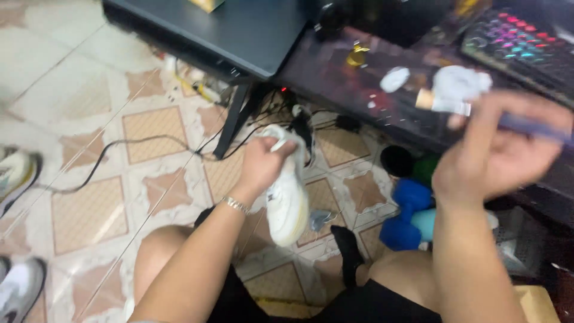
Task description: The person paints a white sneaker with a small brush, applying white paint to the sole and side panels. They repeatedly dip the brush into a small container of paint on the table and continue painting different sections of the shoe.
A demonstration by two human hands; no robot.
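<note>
Head view, looking down over the person's bare knees to a tiled floor (89, 215). The left hand (263, 164) is closed around the collar of a white sneaker (288, 197), which hangs toe-down above the floor, between the knees and the leg of a black counter (239, 30). A metal bracelet (235, 204) circles the left wrist. The right hand (496, 158) is raised nearer the camera, fingers curled about the handle of a blue-handled tool (532, 127); the handle is blurred, and its working end appears to be the white and tan part (442, 103) seen against the counter edge, though this cannot be told with certainty. Both hands are thus occupied, each gripping one thing, and they are held well apart.

Behind the sneaker a dark counter (335, 78) carries a backlit keyboard (520, 42) with multicoloured keys at upper right, a small gold-coloured object (357, 55) and pale, blurred white objects (460, 81). Black cables (119, 146) run across the floor to the counter leg. Below the right forearm lie blue dumbbells (406, 215) beside a dark round object (396, 160). A black-socked foot (347, 251) rests on the floor between the knees. Two further sneakers (18, 173) lie at the left edge of the view, one above the other.
</note>
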